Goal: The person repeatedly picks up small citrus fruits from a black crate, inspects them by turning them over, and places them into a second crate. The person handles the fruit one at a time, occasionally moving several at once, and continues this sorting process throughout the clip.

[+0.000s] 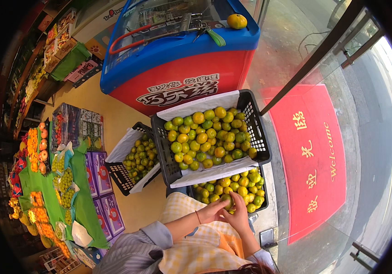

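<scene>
A green-yellow mandarin (228,202) sits between my two hands, above my checked apron. My left hand (211,211) holds it from the left and my right hand (238,213) curls around it from the right. Just beyond my hands is a lower black crate, full of loose mandarins (242,185). A larger black plastic crate (267,150), lined with white paper, overlaps its far side and holds many green and orange mandarins (213,133). To the left, another paper-lined black crate (118,176) contains smaller green-yellow citrus fruit (140,157).
A blue and red chest freezer (182,73) stands ahead, with a red-handled lock (130,32), keys (202,27) and a mandarin (237,21) on top. Purple boxes (101,174) and a fruit display (79,178) line the left. A glass door (305,73) and red mat (314,161) lie right.
</scene>
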Demonstrator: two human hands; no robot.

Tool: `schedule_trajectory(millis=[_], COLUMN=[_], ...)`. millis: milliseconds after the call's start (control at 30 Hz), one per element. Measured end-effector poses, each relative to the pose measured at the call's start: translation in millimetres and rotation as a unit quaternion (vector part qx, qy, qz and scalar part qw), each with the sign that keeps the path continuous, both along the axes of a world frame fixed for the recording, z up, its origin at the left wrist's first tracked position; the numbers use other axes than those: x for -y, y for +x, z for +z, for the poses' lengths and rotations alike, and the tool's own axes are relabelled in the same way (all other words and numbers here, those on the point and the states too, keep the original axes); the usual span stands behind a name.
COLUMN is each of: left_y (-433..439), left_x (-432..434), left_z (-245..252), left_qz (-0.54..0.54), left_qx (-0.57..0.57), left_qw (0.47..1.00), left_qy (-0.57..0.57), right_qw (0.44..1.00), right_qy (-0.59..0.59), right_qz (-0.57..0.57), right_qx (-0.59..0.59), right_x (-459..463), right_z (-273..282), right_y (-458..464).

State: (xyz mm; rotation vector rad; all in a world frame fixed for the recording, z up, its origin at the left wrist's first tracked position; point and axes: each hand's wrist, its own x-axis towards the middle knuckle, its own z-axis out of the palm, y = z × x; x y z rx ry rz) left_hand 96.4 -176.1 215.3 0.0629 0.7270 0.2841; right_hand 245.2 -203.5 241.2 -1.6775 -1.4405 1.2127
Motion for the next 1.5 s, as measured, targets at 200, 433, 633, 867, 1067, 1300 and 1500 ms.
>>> schedule_trajectory(millis=[200,433,633,867,1067,1300,1500], left_y=[-19,-81,-76,-19,-10,-1,22], left_x=[-89,-182,-165,-109,-215,-406,-493], left_z=[72,133,101,44,91,179,153], left_qz=[0.134,0.26,0.28,0.278,0.256,0.203,0.032], left_qx=[0.101,-0.056,-0.012,0.101,-0.258,-0.546,-0.648], left_qw=[0.976,0.894,0.929,0.953,0.769,0.312,0.205], left_qy=[0.138,0.361,0.242,-0.059,0.526,0.751,0.733], right_qw=[0.997,0.98,0.966,0.981,0.856,0.822,0.822], right_qy=[0.059,-0.089,-0.175,0.035,0.422,0.468,0.473], right_qz=[-0.051,-0.111,0.016,-0.019,-0.253,-0.323,-0.299], right_qx=[-0.03,0.141,0.191,0.189,0.157,-0.031,-0.106], right_x=[-30,57,107,-20,-266,-415,-441], right_z=[82,48,31,77,256,286,269], right_y=[18,64,83,106,132,97,108])
